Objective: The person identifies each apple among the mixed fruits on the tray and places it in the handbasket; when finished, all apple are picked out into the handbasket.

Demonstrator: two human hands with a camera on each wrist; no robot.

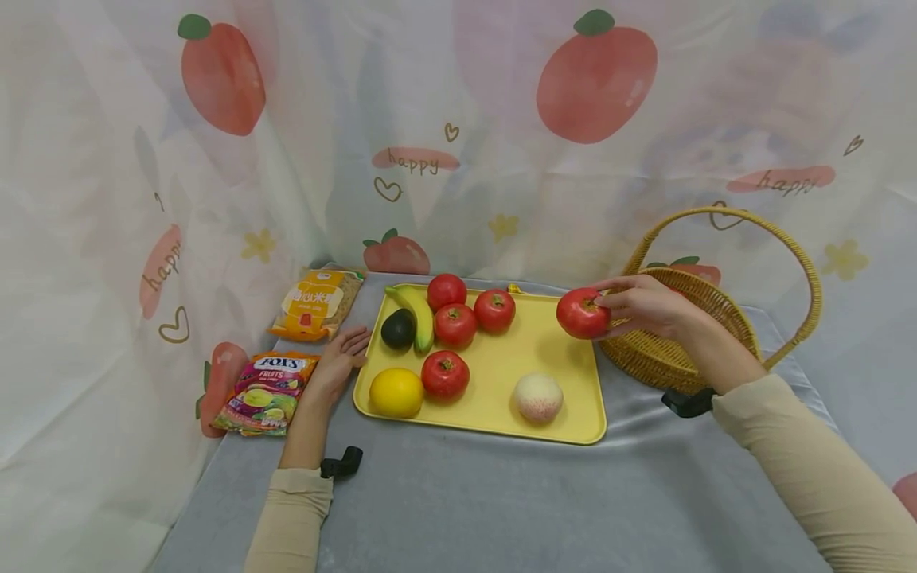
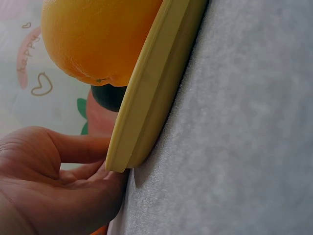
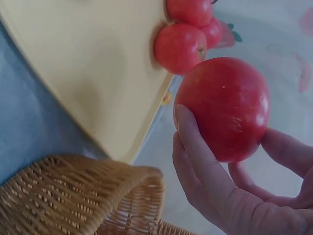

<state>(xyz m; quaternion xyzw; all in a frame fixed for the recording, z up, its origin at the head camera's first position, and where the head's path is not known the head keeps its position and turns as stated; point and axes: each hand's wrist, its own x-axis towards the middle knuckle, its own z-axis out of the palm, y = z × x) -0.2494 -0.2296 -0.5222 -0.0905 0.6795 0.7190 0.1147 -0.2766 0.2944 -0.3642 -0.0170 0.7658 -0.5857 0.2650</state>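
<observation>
My right hand (image 1: pixel 641 302) holds a red apple (image 1: pixel 583 313) between thumb and fingers. The apple is raised over the right end of the yellow tray (image 1: pixel 516 350), beside the wicker basket (image 1: pixel 645 350). In the right wrist view, the fingers (image 3: pixel 195 152) curve against the apple's lower side. My left hand (image 1: pixel 340 362) lies at the tray's left edge with fingers extended, thumb and fingertips at the rim in the left wrist view. On the tray are several red apples (image 1: pixel 446 376), a banana (image 1: pixel 419 314), an avocado (image 1: pixel 398 329), a yellow-orange fruit (image 1: pixel 397 392) and a pale peach (image 1: pixel 539 398).
The basket's tall arched handle (image 1: pixel 813 278) rises behind my right arm. Left of the tray lie an orange-and-yellow food bag (image 1: pixel 318 305) and a Fox's Fruits candy bag (image 1: pixel 265 394). A grey cloth (image 1: pixel 466 501) covers the table, with a printed curtain (image 1: pixel 487 183) behind it.
</observation>
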